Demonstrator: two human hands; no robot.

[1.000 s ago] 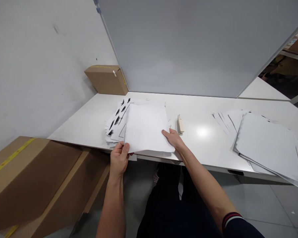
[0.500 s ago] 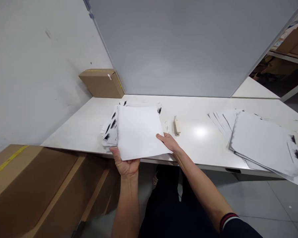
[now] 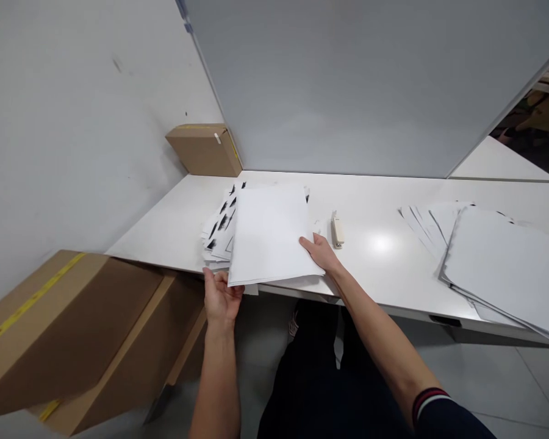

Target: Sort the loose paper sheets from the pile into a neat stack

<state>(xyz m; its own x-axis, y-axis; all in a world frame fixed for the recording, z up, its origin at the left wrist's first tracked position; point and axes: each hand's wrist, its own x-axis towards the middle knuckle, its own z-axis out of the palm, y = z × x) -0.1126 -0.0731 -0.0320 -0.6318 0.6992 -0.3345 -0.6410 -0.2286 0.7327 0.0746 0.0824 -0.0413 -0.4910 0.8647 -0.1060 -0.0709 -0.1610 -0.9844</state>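
white, blank, rectangular paper sheets [image 3: 272, 235] are held over a loose pile of black-marked white paper [image 3: 220, 227] at the front of the glossy white tabletop [image 3: 370, 201]. the right hand [image 3: 320, 252] clamps their right edge, thumb on top; the left hand [image 3: 222, 297] is spread at the near left corner, contact unclear. a small cream stapler [image 3: 337, 232] lies just beyond the right hand.

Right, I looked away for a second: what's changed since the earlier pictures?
The left hand has released its thumb grip on the near left corner of the paper and opened; whether it touches the underside is hidden. The right hand still holds the right side; the stapler and small box stayed put.
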